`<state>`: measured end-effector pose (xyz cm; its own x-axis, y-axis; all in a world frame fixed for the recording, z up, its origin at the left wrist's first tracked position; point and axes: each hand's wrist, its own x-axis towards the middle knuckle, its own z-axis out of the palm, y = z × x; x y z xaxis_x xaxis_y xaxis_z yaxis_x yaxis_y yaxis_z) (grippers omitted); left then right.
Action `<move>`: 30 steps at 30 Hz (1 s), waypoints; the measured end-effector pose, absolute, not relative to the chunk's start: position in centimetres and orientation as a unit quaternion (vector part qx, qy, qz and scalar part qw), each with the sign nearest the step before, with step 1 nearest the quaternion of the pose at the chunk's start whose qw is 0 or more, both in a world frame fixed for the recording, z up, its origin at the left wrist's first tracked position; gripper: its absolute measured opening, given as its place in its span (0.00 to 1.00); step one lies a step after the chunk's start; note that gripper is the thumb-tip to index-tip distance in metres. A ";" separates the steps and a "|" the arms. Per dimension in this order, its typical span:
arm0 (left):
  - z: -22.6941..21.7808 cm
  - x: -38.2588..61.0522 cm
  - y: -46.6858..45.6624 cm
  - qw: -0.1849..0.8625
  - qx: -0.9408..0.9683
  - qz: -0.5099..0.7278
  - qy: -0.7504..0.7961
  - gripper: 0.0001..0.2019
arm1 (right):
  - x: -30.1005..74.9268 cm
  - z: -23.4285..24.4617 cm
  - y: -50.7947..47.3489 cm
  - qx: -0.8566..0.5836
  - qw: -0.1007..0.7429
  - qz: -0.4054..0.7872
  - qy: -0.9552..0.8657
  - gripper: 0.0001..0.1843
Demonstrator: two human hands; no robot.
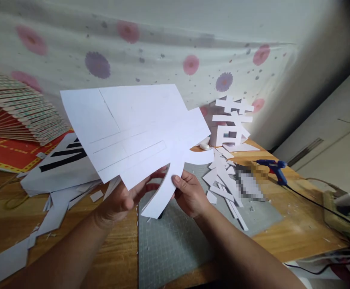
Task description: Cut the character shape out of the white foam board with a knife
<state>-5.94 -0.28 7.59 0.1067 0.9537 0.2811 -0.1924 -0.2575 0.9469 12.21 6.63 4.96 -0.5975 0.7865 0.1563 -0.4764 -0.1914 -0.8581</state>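
Both hands hold up a large white sheet of card [132,128] above the table. The sheet carries cut lines and has curved cut-outs along its lower edge. My left hand [123,198] grips it from below at the lower left, fingers closed under the card. My right hand [189,194] pinches a narrow curved tab of the same sheet at the lower right, thumb on top. A grey cutting mat [175,245] lies on the wooden table [298,228] beneath the hands.
White paper strips and offcuts [223,180] lie on the mat's right side; a cut-out white paper character [231,120] stands behind. A blue glue gun [272,167] with a black cord lies right. Folded fans [18,112], a red cloth and more white scraps [57,208] sit left.
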 end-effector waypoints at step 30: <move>5.1 -5.9 -0.1 0.452 0.603 0.509 0.416 0.27 | 12.1 3.1 6.5 -0.090 0.312 0.794 -0.514 0.27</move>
<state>-5.86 -0.10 5.08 0.1361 0.9614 0.2391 0.0419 -0.2468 0.9682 12.10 6.53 3.13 -0.7898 0.5870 0.1781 -0.4028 -0.2772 -0.8723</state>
